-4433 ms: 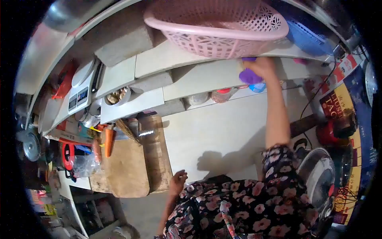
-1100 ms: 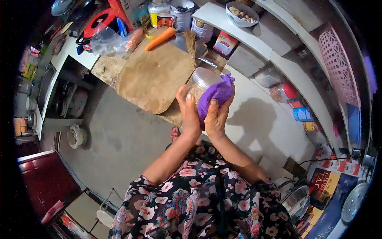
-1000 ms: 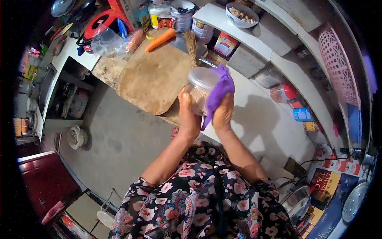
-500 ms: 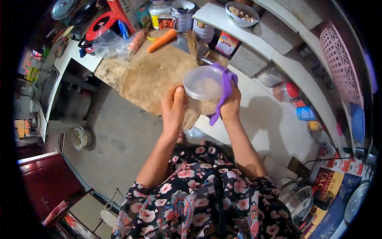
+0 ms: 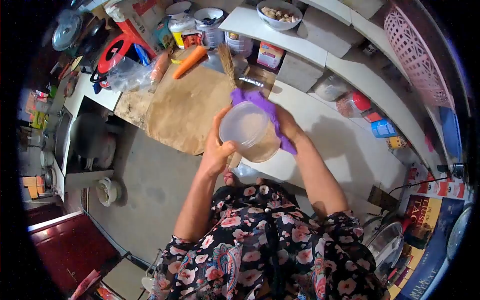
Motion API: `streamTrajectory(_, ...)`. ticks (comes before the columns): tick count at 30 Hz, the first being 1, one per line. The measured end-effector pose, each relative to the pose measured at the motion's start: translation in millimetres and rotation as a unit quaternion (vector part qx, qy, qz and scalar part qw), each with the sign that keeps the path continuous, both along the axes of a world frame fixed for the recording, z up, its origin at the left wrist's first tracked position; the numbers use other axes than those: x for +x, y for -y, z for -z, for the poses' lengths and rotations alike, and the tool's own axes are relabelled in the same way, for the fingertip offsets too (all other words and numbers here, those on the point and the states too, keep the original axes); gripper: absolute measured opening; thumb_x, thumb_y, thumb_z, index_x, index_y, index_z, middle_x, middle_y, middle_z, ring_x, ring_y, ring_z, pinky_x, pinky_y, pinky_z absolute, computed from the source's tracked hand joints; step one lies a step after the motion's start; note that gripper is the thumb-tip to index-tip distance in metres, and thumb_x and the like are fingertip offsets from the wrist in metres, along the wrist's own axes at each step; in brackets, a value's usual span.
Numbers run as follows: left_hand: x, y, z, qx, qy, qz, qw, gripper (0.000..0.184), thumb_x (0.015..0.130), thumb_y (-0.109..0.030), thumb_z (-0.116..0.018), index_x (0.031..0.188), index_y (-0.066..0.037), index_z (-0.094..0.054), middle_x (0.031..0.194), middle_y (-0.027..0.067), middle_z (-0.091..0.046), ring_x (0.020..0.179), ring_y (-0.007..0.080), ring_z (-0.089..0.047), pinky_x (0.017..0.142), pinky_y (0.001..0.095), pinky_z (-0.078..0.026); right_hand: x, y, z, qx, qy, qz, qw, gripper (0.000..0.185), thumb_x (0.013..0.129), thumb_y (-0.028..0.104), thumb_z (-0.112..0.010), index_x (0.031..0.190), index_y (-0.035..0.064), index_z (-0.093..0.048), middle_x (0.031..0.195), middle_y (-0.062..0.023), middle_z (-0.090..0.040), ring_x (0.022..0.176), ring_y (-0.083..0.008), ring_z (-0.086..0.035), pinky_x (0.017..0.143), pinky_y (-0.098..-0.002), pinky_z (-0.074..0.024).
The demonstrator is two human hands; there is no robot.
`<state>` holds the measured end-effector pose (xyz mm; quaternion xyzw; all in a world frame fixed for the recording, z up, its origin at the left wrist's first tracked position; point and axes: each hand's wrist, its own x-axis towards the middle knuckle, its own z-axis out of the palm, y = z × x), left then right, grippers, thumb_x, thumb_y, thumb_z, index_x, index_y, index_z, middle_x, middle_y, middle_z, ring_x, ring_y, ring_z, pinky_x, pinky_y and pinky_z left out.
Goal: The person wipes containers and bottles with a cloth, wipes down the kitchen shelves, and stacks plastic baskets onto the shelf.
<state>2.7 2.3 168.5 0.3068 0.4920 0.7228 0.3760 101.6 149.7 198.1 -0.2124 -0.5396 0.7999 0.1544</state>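
Note:
A clear plastic jar [image 5: 264, 146] with a translucent round lid [image 5: 245, 125] is tilted between my hands, with pale brown contents inside. My left hand [image 5: 218, 146] is wrapped round the jar's left side, its thumb by the lid's edge. On the far and right sides, a purple cloth [image 5: 257, 101] lies against the jar. My right hand [image 5: 286, 122] presses this cloth to the jar, its fingers partly hidden behind it. Beyond the jar lies a brown cutting board [image 5: 182, 107], with a carrot [image 5: 190, 62] at its far edge.
A white counter [image 5: 312, 120] runs to the right, under shelves holding a red-lidded jar [image 5: 352, 103], a pink basket [image 5: 412, 50] and a bowl of food [image 5: 280, 15]. A straw brush [image 5: 227, 62] is behind the board. A white bin [image 5: 108, 191] stands on the floor.
My right hand came down from the shelf with the purple cloth. Both hands then held the jar. Since half a second ago the jar has tilted, and the cloth has moved round its far side.

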Motion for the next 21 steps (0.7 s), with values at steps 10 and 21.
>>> streamTrajectory(10, -1, -2, -24, -0.115, -0.167, -0.048, 0.978, 0.058, 0.081, -0.033, -0.059, 0.122, 0.003, -0.041, 0.119, 0.0160, -0.045, 0.103, 0.0280, -0.050, 0.088, 0.0340, -0.039, 8, 4, 8, 0.314, 0.015, 0.144, 0.938, 0.033, 0.087, 0.030, -0.050, 0.105, 0.0030, -0.053, 0.094, -0.0144, -0.060, 0.084, -0.0224, -0.058, 0.078, -0.0317, -0.0432)
streamTrajectory(21, 32, -16, -20, -0.085, -0.240, -0.004, 0.967, 0.090, 0.054, -0.030, -0.075, 0.127, 0.002, -0.034, 0.118, 0.0162, -0.040, 0.111, 0.0282, -0.043, 0.093, 0.0396, -0.036, 22, 3, 44, 0.049, -0.224, 0.134, 0.964, 0.032, 0.083, 0.026, -0.058, 0.107, 0.0061, -0.055, 0.102, -0.0042, -0.059, 0.086, -0.0121, -0.057, 0.083, -0.0285, -0.0450)
